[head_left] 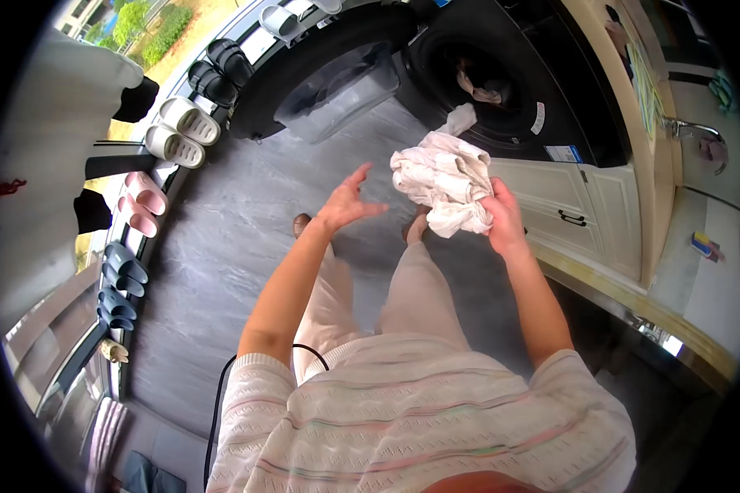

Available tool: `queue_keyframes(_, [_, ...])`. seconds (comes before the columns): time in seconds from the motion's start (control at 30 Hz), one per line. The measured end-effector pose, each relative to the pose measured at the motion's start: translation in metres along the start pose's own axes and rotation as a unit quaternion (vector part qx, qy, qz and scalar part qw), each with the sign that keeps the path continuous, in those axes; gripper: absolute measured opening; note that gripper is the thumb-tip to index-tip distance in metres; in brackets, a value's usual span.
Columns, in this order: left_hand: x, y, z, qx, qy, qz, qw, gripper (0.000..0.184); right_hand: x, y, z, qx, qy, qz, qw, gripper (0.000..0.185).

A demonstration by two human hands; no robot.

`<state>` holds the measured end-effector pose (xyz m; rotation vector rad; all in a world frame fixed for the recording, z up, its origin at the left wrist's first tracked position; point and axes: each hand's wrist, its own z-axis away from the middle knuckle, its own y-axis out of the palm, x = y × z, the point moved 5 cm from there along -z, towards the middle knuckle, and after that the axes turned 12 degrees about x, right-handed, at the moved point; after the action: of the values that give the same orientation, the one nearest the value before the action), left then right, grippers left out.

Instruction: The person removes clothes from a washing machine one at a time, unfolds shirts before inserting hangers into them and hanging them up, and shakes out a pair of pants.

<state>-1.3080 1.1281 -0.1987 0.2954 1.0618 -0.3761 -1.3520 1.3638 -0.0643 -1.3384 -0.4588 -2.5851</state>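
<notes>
My right hand grips a crumpled white garment by its right side. The cloth hangs bunched in front of the washing machine, and its exact kind cannot be made out. To its left, my left hand is empty, thumb and fingers apart, not touching the cloth. Beyond them stands a black front-loading washing machine with its round door swung out to the left. More light-coloured laundry lies inside the dark drum, and a pale piece of cloth shows at the opening's lower edge.
Pairs of slippers, including white ones and pink ones, line the window ledge at left. A cream cabinet sits beneath the machine. At right is a counter with a faucet. Grey flooring surrounds my feet.
</notes>
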Motion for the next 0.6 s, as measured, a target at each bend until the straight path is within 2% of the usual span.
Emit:
queue_keyframes(0.1, [-0.078,0.019,0.011,0.09,0.149,0.192,0.966,0.067,0.005,0.028,0.042,0.062,-0.031,-0.019,0.997,0.03])
queue_keyframes(0.2, [-0.1,0.032,0.03,0.134,0.059,0.277,0.95,0.05,0.018,0.031,0.079,0.045,-0.061,-0.031,0.997,0.035])
queue_keyframes(0.23, [-0.112,0.036,0.038,0.11,0.059,0.288,0.949,0.034,0.016,0.018,0.086,0.061,-0.068,-0.022,0.996,0.044])
queue_keyframes(0.33, [-0.143,0.057,0.058,0.126,0.088,0.333,0.93,0.03,0.031,0.001,0.123,0.065,-0.039,0.077,0.994,0.051])
queue_keyframes(0.37, [-0.151,0.066,0.062,0.14,0.109,0.345,0.922,0.031,0.04,0.003,0.136,0.077,-0.083,0.075,0.991,0.057])
queue_keyframes(0.47, [-0.188,0.103,0.088,0.157,0.148,0.337,0.916,0.035,0.04,-0.008,0.169,0.083,-0.113,0.07,0.988,0.052])
queue_keyframes(0.6, [-0.216,0.172,0.113,0.203,0.19,0.199,0.94,0.042,0.024,-0.059,0.21,0.074,-0.029,-0.005,0.997,0.052])
